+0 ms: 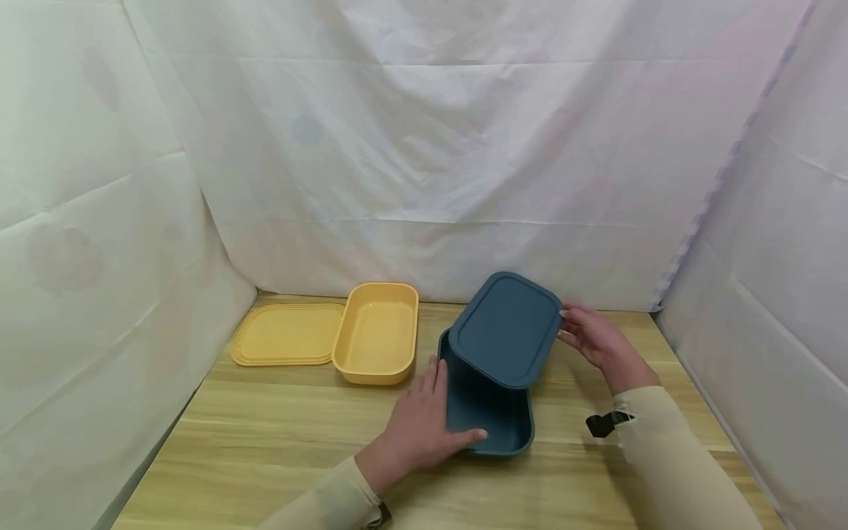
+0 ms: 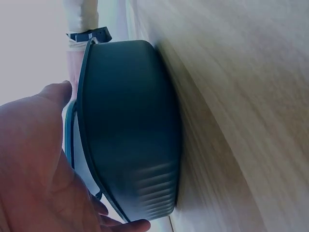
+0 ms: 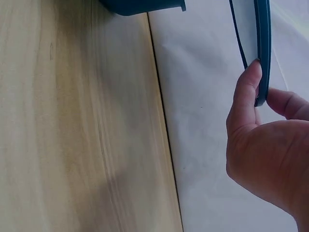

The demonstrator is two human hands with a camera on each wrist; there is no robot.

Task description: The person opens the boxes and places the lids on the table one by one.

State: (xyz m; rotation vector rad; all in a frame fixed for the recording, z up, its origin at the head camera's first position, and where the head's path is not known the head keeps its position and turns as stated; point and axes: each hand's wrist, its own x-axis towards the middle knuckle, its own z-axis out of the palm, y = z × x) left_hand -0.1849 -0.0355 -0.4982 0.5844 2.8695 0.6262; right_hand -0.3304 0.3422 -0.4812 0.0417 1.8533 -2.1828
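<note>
A dark blue food container (image 1: 486,419) stands on the table, with its matching lid (image 1: 506,331) held tilted above its far part. My right hand (image 1: 599,342) pinches the lid's right edge between thumb and fingers, as the right wrist view confirms at the lid's rim (image 3: 263,48). On the container's left side rests my left hand (image 1: 420,423), its fingers extended along the wall and its thumb reaching over the near rim. In the left wrist view the container's outer wall (image 2: 130,125) shows beside the extended left hand (image 2: 38,164).
To the left, an uncovered yellow container (image 1: 376,335) sits beside a flat yellow lid (image 1: 288,335), their edges meeting or overlapping. The wooden table (image 1: 265,449) is bounded by white cloth (image 1: 430,162) at the back and both sides.
</note>
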